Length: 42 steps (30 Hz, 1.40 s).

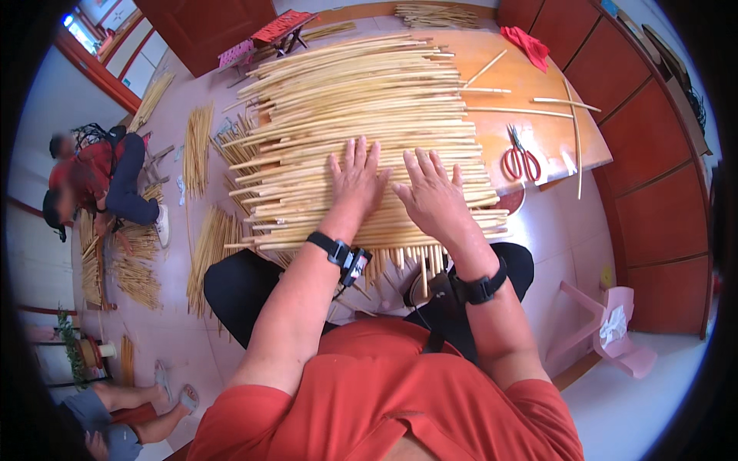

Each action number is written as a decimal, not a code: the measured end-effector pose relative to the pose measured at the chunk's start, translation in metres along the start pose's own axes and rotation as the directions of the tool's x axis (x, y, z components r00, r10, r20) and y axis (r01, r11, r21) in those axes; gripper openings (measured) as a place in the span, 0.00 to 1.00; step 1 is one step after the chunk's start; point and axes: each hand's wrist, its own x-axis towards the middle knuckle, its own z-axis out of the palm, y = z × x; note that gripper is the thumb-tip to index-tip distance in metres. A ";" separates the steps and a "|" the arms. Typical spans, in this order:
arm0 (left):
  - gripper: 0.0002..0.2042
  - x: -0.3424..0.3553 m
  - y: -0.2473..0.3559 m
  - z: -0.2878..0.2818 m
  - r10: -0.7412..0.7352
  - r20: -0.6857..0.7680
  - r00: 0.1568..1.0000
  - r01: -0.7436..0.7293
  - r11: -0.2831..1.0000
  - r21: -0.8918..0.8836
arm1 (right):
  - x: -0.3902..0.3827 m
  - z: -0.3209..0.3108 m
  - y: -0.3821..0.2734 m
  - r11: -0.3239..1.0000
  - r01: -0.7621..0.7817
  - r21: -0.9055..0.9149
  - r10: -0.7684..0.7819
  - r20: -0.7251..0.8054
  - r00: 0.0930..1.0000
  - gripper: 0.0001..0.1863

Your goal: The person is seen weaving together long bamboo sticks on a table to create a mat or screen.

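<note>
A broad layer of pale wooden sticks [346, 92] lies side by side across the table in front of me, their ends uneven at both sides. My left hand [357, 180] rests flat on the near part of the layer, fingers stretched forward. Beside it, my right hand [434, 188] also lies palm down on the sticks with its fingers apart. Neither hand grips anything. To the right of the layer, red-handled scissors [520, 157] lie on the orange tabletop [530, 84].
Several loose sticks [553, 102] and a red cloth [530, 48] lie on the table's right side. More stick bundles [198, 150] cover the floor at left, where a person in red [92, 169] bends over. A pink stool [611, 326] stands at right, near brown cabinets [653, 154].
</note>
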 end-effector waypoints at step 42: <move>0.30 0.187 -0.030 0.021 0.002 -0.081 0.997 -0.005 0.999 -0.046 | 0.135 0.002 0.034 0.981 0.020 0.195 -0.067 0.242 0.968 0.38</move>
